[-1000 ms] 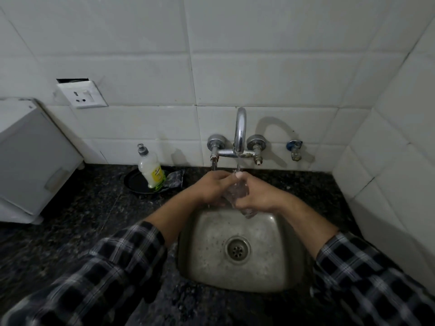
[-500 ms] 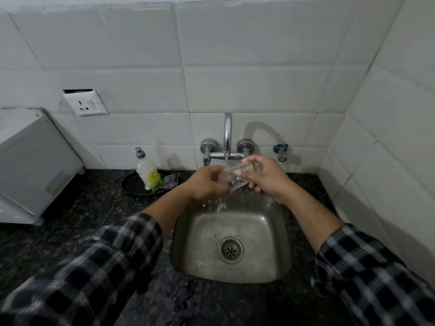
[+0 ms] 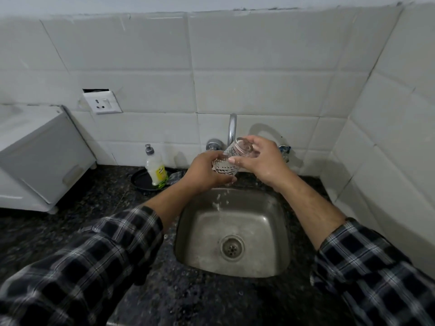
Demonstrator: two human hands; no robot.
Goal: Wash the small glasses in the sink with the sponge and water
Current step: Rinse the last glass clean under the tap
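A small clear patterned glass [image 3: 231, 157] is held tilted, bottom end up and to the right, just in front of the tap spout [image 3: 231, 129]. My left hand [image 3: 204, 171] grips its lower, open end. My right hand [image 3: 261, 161] holds its upper end with thumb and fingers. Water drips from the glass into the steel sink [image 3: 270, 222] below. No sponge is visible.
A dish soap bottle [image 3: 155, 168] stands on a dark round plate [image 3: 142, 182] left of the tap. A white appliance [image 3: 42, 156] sits on the dark granite counter [image 3: 70, 220] at the left. Tiled walls close in behind and on the right.
Both hands have lifted the glass up from under the tap and tipped it over, so water spills out into the sink. The camera view has tilted upward.
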